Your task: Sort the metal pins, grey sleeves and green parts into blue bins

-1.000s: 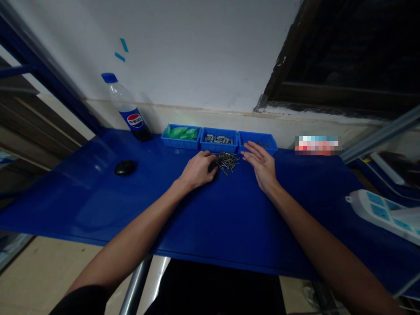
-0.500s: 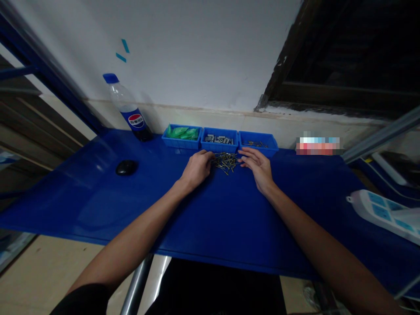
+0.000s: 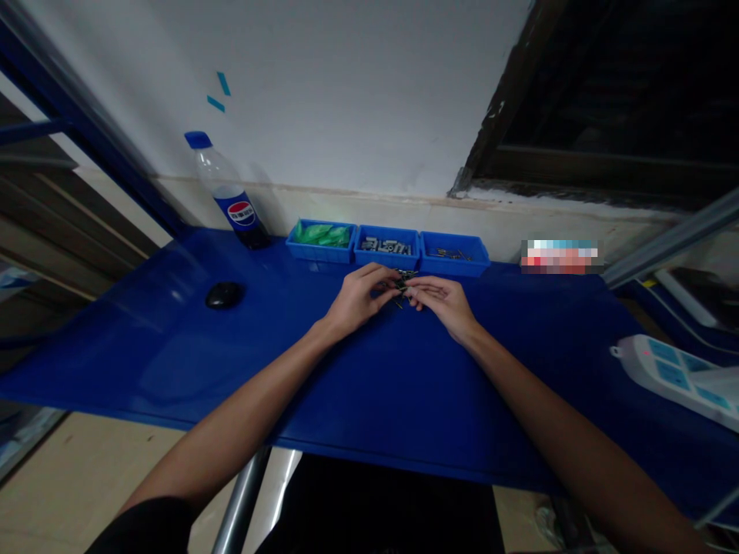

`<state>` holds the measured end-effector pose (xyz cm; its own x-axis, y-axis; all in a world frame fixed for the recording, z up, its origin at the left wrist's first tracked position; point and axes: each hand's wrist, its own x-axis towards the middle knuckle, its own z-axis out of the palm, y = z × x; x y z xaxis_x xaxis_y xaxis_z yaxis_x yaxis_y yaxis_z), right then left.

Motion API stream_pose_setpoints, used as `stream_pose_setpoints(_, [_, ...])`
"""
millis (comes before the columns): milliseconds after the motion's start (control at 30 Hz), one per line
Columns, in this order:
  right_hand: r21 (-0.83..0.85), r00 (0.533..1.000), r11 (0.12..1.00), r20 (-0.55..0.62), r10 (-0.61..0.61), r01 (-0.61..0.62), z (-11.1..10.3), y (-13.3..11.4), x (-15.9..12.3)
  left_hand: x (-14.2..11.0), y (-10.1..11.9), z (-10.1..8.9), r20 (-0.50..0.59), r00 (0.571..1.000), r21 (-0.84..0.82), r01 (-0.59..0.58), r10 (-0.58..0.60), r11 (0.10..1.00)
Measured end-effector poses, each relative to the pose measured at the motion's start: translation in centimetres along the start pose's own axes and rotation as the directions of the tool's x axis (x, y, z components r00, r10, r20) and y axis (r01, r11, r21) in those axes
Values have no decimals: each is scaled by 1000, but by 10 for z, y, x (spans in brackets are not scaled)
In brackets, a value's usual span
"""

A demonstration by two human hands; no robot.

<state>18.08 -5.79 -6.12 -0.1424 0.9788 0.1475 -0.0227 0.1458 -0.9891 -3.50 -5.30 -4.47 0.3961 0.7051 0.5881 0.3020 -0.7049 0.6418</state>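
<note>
A small pile of long, thin brass-coloured screws (image 3: 407, 274) lies on the blue table, just in front of the blue bins. My left hand (image 3: 362, 295) reaches over the pile from the left, its fingers and thumb curled around some screws. From the right, my right hand (image 3: 446, 302) closes its fingertips on screws at the same pile. The two hands nearly meet, and between them they cover most of the pile. A few screw tips stick out behind and below the fingers.
Three blue bins stand along the wall: one with green plastic bags (image 3: 322, 233), one with grey pieces (image 3: 386, 246), one with a few screws (image 3: 450, 254). A cola bottle (image 3: 241, 211), a black mouse (image 3: 225, 295) and a white power strip (image 3: 673, 373) are also on the table (image 3: 369, 392).
Both hands have moved inward over the screws, the right hand leftward and slightly toward me. Their fingers have closed in, and the pile is now mostly covered.
</note>
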Motion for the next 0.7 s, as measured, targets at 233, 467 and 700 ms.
stream_pose_setpoints(233, [59, 999, 998, 22, 24, -25, 1, 1, 0, 0, -6, 2, 22, 996, 8, -92, 92, 996])
stream_pose_setpoints(467, [31, 999, 1000, -38, 3, -2, 1, 6, 2, 0, -7, 3, 31, 996, 64, -87, 85, 994])
stream_pose_setpoints(700, [-59, 929, 989, -338, -150, 138, -12, 10, 10, -1, -25, -3, 152, 988, 434, -31, -39, 900])
